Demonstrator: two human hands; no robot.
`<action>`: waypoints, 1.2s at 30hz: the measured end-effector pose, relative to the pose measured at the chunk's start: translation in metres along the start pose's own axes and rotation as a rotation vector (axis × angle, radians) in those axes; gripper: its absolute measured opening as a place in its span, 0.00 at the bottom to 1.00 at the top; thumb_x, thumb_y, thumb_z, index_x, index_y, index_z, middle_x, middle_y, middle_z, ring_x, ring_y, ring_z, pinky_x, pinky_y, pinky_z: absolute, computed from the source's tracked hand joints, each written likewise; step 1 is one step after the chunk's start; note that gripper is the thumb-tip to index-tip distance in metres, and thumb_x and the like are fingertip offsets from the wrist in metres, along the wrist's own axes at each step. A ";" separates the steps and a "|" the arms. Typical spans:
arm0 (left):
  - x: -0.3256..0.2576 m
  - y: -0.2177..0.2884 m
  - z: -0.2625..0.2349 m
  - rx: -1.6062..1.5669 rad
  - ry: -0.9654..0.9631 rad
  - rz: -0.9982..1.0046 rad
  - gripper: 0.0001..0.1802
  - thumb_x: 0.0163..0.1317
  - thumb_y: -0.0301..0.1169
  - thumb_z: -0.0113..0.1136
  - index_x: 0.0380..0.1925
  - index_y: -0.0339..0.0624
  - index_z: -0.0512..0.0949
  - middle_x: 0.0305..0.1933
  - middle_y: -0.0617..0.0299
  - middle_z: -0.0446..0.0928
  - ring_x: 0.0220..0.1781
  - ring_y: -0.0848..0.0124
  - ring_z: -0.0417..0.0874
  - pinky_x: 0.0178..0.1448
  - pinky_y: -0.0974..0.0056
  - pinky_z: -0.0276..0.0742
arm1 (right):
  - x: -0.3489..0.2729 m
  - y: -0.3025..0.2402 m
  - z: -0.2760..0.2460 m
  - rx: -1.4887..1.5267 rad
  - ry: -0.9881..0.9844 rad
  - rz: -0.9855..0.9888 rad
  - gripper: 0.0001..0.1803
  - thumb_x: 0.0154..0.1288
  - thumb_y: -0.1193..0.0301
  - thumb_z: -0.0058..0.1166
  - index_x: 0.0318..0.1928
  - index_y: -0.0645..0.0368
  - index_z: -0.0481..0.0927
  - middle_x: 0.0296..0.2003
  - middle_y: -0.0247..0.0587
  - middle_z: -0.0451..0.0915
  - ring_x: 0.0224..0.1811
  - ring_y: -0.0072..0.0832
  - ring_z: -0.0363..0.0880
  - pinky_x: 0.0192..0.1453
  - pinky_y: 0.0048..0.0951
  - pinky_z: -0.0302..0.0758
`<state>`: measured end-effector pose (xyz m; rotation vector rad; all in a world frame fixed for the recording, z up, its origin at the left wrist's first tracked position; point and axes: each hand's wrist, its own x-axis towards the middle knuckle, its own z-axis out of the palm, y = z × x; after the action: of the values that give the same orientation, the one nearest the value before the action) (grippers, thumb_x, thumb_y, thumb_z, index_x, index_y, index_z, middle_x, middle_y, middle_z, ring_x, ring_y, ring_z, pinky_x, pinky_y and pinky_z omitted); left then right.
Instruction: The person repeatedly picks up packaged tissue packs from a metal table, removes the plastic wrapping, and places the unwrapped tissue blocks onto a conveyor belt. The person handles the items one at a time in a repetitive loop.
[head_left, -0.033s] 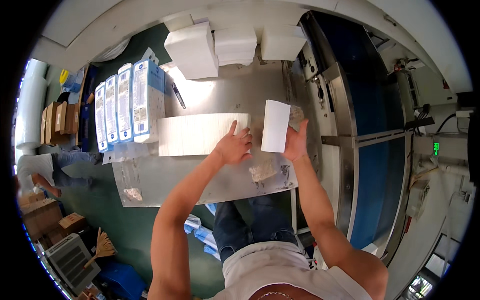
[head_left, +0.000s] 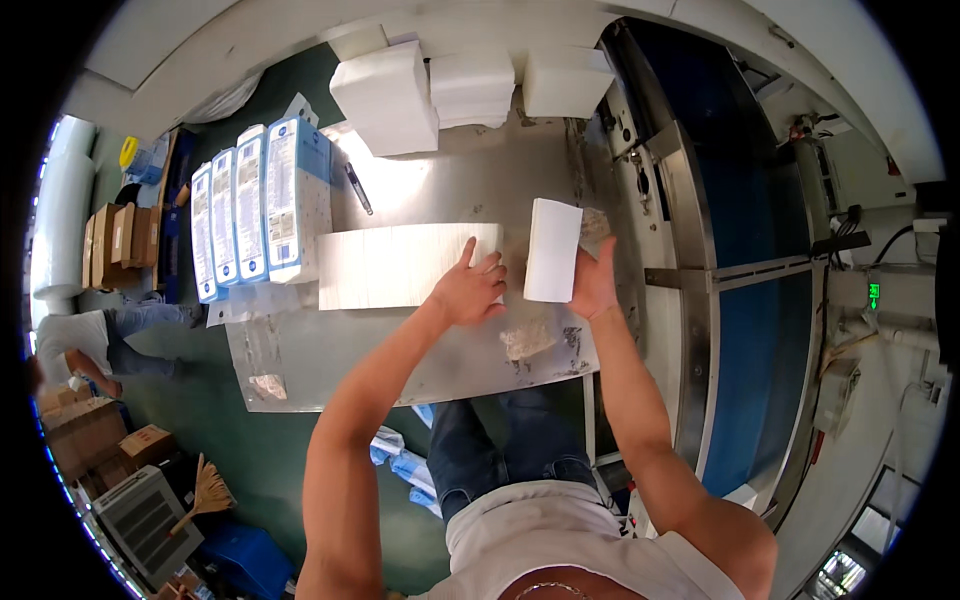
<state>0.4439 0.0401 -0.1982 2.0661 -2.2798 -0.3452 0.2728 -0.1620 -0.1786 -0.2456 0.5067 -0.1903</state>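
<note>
On the metal table lies a long row of white folded paper sheets (head_left: 400,267), packed on edge. My left hand (head_left: 468,286) rests on the right end of this row, its fingers spread and the index finger stretched across the top. To the right, apart from the row, my right hand (head_left: 596,284) grips a small stack of folded white paper (head_left: 553,250) that stands at a slight tilt. The thumb points up along the stack's right side; the other fingers are mostly hidden behind it.
Blue and white filled packs (head_left: 297,200) stand at the table's left, with a black pen (head_left: 358,189) beside them. White paper stacks (head_left: 385,100) line the back. A machine with a blue belt (head_left: 755,380) runs along the right. Another person (head_left: 75,340) is at the far left.
</note>
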 end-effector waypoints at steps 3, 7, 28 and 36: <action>0.002 0.003 -0.007 -0.001 -0.026 0.008 0.23 0.69 0.54 0.56 0.49 0.49 0.82 0.62 0.62 0.75 0.77 0.59 0.63 0.80 0.27 0.46 | 0.009 0.002 -0.021 -0.550 0.244 -0.044 0.30 0.76 0.57 0.54 0.69 0.63 0.70 0.59 0.44 0.81 0.59 0.37 0.82 0.65 0.43 0.79; -0.001 0.005 -0.004 -0.003 0.035 -0.001 0.21 0.69 0.52 0.57 0.49 0.51 0.83 0.60 0.64 0.76 0.77 0.60 0.63 0.80 0.27 0.47 | 0.024 0.012 -0.039 -0.999 0.512 -0.109 0.22 0.69 0.74 0.55 0.62 0.65 0.76 0.52 0.44 0.84 0.51 0.33 0.85 0.56 0.38 0.80; -0.249 -0.126 0.053 -1.427 0.462 -1.380 0.38 0.63 0.53 0.71 0.60 0.31 0.79 0.53 0.55 0.84 0.52 0.65 0.83 0.56 0.58 0.78 | 0.068 0.088 0.040 -1.236 0.457 0.235 0.43 0.69 0.48 0.63 0.71 0.66 0.67 0.63 0.48 0.79 0.63 0.38 0.78 0.66 0.36 0.74; -0.239 -0.064 0.041 -1.460 0.672 -1.034 0.27 0.57 0.24 0.74 0.57 0.30 0.77 0.58 0.51 0.82 0.60 0.64 0.83 0.65 0.58 0.78 | 0.017 0.099 0.014 -1.175 0.276 -0.278 0.51 0.52 0.73 0.76 0.73 0.66 0.60 0.64 0.47 0.76 0.66 0.36 0.75 0.71 0.37 0.71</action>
<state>0.5252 0.2766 -0.2231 1.6937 -0.1256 -0.7960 0.3065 -0.0687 -0.2021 -1.4565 0.8190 -0.1786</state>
